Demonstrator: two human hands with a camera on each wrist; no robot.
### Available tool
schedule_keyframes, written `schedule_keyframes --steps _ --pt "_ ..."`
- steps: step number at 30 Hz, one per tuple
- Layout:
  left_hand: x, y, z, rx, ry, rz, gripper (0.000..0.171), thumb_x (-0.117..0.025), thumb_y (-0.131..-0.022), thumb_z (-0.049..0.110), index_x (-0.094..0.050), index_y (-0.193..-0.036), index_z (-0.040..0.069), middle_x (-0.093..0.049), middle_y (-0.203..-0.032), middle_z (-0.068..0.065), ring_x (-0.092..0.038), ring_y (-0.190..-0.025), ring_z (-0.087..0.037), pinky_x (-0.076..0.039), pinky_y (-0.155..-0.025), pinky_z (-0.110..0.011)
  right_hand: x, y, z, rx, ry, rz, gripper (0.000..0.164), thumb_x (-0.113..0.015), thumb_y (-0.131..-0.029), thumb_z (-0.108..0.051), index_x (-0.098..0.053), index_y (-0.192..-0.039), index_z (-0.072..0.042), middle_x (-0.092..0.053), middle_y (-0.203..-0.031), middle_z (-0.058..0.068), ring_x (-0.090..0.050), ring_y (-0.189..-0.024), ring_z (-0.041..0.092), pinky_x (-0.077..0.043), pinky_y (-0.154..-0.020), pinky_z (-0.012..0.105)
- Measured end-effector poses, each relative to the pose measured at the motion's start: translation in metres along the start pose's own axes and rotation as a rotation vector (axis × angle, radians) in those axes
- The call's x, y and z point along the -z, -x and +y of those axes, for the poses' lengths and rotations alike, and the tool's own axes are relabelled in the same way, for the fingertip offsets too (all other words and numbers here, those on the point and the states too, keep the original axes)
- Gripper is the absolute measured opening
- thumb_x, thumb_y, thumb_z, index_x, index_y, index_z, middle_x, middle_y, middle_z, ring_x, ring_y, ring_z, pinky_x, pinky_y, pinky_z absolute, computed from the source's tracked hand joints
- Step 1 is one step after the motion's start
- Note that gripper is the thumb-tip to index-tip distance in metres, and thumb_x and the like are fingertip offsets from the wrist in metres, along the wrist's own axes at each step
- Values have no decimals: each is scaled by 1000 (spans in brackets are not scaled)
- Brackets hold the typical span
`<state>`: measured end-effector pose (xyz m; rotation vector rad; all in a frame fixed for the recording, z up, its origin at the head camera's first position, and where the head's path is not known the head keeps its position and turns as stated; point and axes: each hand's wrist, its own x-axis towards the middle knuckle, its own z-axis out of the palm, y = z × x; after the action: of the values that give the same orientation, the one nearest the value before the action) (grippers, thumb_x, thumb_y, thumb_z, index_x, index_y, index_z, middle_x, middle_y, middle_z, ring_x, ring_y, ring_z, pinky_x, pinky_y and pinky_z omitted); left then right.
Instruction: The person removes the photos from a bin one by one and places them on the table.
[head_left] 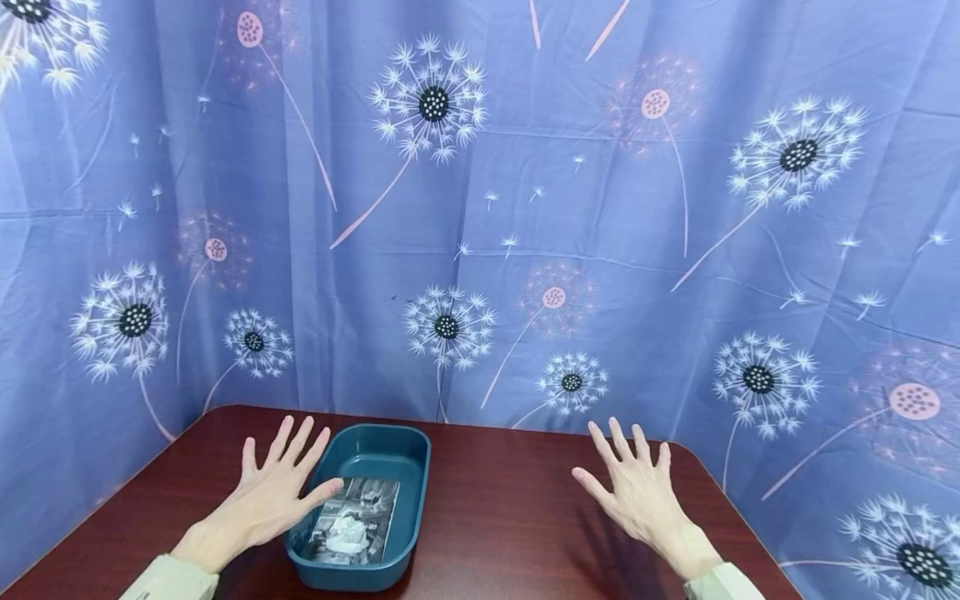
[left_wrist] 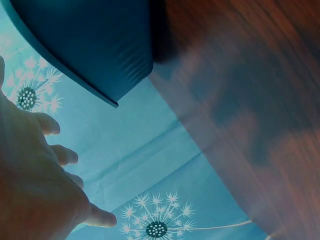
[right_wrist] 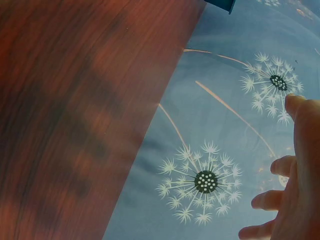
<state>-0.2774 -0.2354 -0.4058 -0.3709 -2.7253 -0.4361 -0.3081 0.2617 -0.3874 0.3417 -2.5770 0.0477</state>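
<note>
A deep teal plastic basin (head_left: pixel 422 500) with rounded corners stands left of the middle on the table. Inside it lies a flat rectangular piece with a black-and-white picture (head_left: pixel 357 521) on its face. My left hand (head_left: pixel 273 492) hovers at the basin's left side, fingers spread, its thumb overlapping the basin and the picture in the head view. Nothing is in that hand. Off to the right, my right hand (head_left: pixel 637 492) is held over the table with fingers spread and holds nothing. The left wrist view shows the basin's side wall (left_wrist: pixel 100 45) beyond the left hand (left_wrist: pixel 37 165).
The dark red-brown wooden table (head_left: pixel 502 508) has rounded far corners. Behind and beside it hangs a blue curtain (head_left: pixel 517 217) printed with white and pink dandelions, close along the table's far edge. Hand shadows fall on the wood.
</note>
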Motion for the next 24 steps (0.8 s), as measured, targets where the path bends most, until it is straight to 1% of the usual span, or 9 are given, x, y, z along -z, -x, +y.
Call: schedule_keyframes --steps 4,7,11,14,16,21,24 --pt "2 4 0 7 10 -8 84 -51 -90 63 -27 -154 15 -20 -159 -21 1 -150 -40 4 -101 -79 1 0 -3 3 -7 -8 75 -48 -90 -66 -38 -149 -22 -40 -152 16 -33 -138 47 -21 -100 76" --pt "5 5 2 16 18 -10 84 -50 -89 64 -26 -154 15 -20 -159 -21 0 -150 -40 3 -101 -79 1 0 -6 13 -12 6 74 -48 -90 -65 -39 -149 -22 -41 -151 16 -35 -137 46 -23 -100 74" --pt "10 7 6 31 31 -6 86 -51 -89 64 -26 -154 12 -20 -159 -22 -2 -150 -40 2 -101 -78 3 -1 -10 34 -20 41 72 -50 -90 -63 -41 -148 -21 -44 -149 16 -38 -135 45 -27 -100 72" --pt "11 11 9 50 57 -22 87 -52 -90 62 -27 -153 8 -20 -159 -23 -5 -149 -42 2 -101 -78 4 -3 -13 55 -41 42 71 -50 -91 -61 -41 -148 -20 -44 -149 17 -39 -135 45 -30 -101 68" --pt "11 14 13 59 78 -40 88 -52 -90 62 -28 -152 6 -20 -158 -24 -7 -148 -44 1 -101 -77 5 -4 -15 68 -58 41 70 -50 -92 -60 -40 -148 -19 -44 -149 18 -39 -135 45 -32 -102 66" --pt "6 26 21 78 109 -114 93 -51 -88 66 -28 -151 2 -20 -158 -25 -12 -146 -46 -1 -103 -77 8 -8 -20 97 -126 41 67 -50 -94 -55 -40 -148 -17 -43 -149 20 -42 -133 45 -36 -101 61" --pt "1 33 22 100 115 -152 96 -51 -87 67 -27 -151 0 -21 -157 -27 -13 -145 -48 -1 -103 -77 10 -12 -27 108 -184 17 66 -48 -95 -54 -38 -149 -17 -41 -150 18 -44 -132 44 -38 -101 59"
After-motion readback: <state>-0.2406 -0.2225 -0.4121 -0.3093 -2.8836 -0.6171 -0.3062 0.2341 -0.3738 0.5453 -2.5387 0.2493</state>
